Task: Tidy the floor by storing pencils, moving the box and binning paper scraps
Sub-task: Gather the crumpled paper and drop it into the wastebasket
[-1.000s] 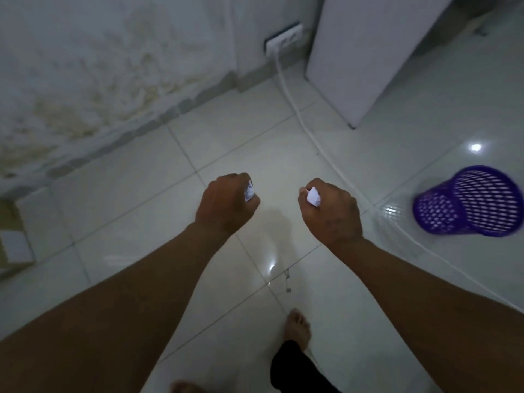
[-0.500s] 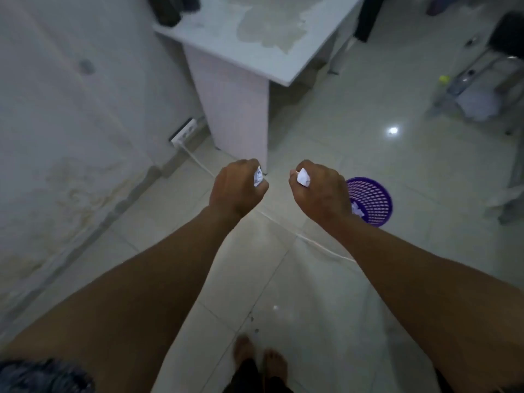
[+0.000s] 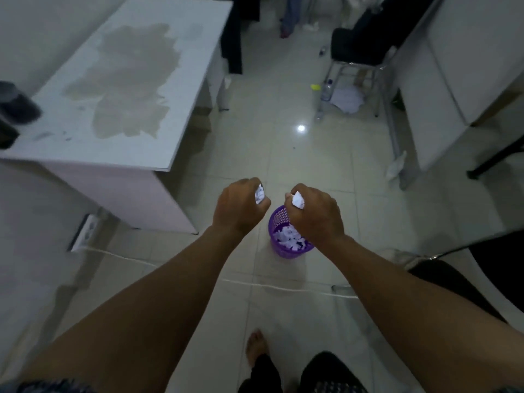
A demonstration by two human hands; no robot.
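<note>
Left hand (image 3: pixel 239 207) and right hand (image 3: pixel 313 212) each grip a paper scrap; centre both over the purple mesh bin (image 3: pixel 286 242), then release.

purple basket (image 3: pixel 279 246) with a pattern of little holes, white paper bits (image 3: pixel 289 238) inside it, white paper scrap (image 3: pixel 297 199) in a fist, white table (image 3: pixel 85 143) with a grey stain, shiny pale tiled floor (image 3: pixel 283 154), black chair (image 3: pixel 360 49)

Left hand (image 3: pixel 239 207) grips a crumpled paper scrap (image 3: pixel 260 194); right hand (image 3: pixel 313 212) grips another scrap (image 3: pixel 297 199). Both are held above a purple mesh bin (image 3: pixel 283 245) containing paper, standing on the tiled floor (image 3: pixel 283 154) beside a white surface (image 3: pixel 119 89)
</note>
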